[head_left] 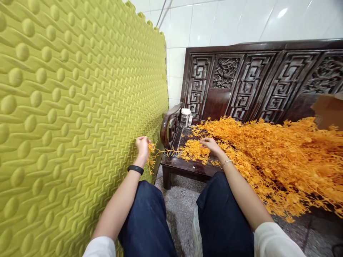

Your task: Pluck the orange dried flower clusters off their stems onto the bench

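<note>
My left hand (143, 147), with a black band on its wrist, is closed around an orange branching flower sprig (151, 157). The sprig's thin stem reaches right over the bench's front corner. My right hand (209, 144), fingers pinched together, hovers at the right side of a small heap of orange sprig pieces (193, 151). Whatever lies between its fingertips is too small to make out. A large mass of orange branching flowers (278, 157) spreads over the bench to the right of that hand.
The dark carved wooden bench (184, 169) has an armrest (165, 128) at its left end. By the armrest stands a clear jar with a white lid (185, 117). A yellow-green textured foam mat (80, 107) stands upright on the left. Brown cardboard (328, 112) shows far right.
</note>
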`<state>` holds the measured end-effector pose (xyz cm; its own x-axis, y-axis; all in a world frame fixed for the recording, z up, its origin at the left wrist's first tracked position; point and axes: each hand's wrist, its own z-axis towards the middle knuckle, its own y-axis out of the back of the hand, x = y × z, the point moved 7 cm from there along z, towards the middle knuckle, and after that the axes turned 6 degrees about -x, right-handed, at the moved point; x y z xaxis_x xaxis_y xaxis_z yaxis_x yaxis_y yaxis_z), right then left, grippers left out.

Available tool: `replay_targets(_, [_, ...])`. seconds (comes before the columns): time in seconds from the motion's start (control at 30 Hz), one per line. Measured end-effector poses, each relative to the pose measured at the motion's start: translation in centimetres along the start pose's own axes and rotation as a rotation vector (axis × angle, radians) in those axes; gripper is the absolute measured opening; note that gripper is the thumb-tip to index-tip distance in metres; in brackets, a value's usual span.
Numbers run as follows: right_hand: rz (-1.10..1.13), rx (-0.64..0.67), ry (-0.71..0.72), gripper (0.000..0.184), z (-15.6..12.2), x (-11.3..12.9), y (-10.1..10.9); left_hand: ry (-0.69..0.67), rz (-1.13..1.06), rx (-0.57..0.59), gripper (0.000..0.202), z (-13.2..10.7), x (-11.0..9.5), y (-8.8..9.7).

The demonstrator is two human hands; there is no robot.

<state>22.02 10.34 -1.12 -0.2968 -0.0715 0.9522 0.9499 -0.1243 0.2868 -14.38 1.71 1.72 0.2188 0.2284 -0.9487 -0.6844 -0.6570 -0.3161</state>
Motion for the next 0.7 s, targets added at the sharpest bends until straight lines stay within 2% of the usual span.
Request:
replay_targets(0.07, [0.007, -0.02, 0.029, 0.017, -0.5, 0.9, 0.1, -0.118, -0.028, 0.025, 0.011, -1.0, -1.4, -0.6])
replay_targets(0.13, [0.043, -0.022, 0.086, 0.021, -1.3, 2.3, -0.1, -0.257, -0.03, 0.134, 0.008, -2.8, -3.2, -1.8])
replay_targets(0.2, [0.103, 0.034, 0.174, 0.029, -2.7, 4.2, -1.0, -0.301, -0.011, 0.246, 0.003, -4.9, -4.1, -3.1])
replay_targets(0.27, [0.141, 0.159, 0.255, 0.035, -4.7, 6.3, -2.7, -0.334, 0.015, 0.378, 0.003, -7.1, -4.4, -4.6])
replay_targets(0.37, [0.133, 0.358, 0.296, 0.043, -7.9, 8.6, -6.1, -0.343, 0.034, 0.557, 0.017, -9.8, -3.8, -6.8])
replay_targets(0.43, [0.138, 0.39, 0.304, 0.051, -9.3, 9.6, -7.6, -0.321, 0.003, 0.629, 0.028, -10.7, -3.2, -7.9])
replay_targets(0.53, [0.143, 0.285, 0.311, 0.049, -9.6, 10.2, -8.0, -0.205, -0.085, 0.648, 0.037, -10.4, -2.0, -9.0])
replay_targets(0.6, [0.129, 0.181, 0.308, 0.04, -9.0, 10.0, -7.3, -0.143, -0.137, 0.662, 0.033, -10.0, -1.3, -9.6])
replay_targets(0.7, [0.116, 0.048, 0.34, 0.035, -8.3, 9.7, -5.6, -0.152, -0.145, 0.709, 0.025, -9.9, -0.8, -10.4])
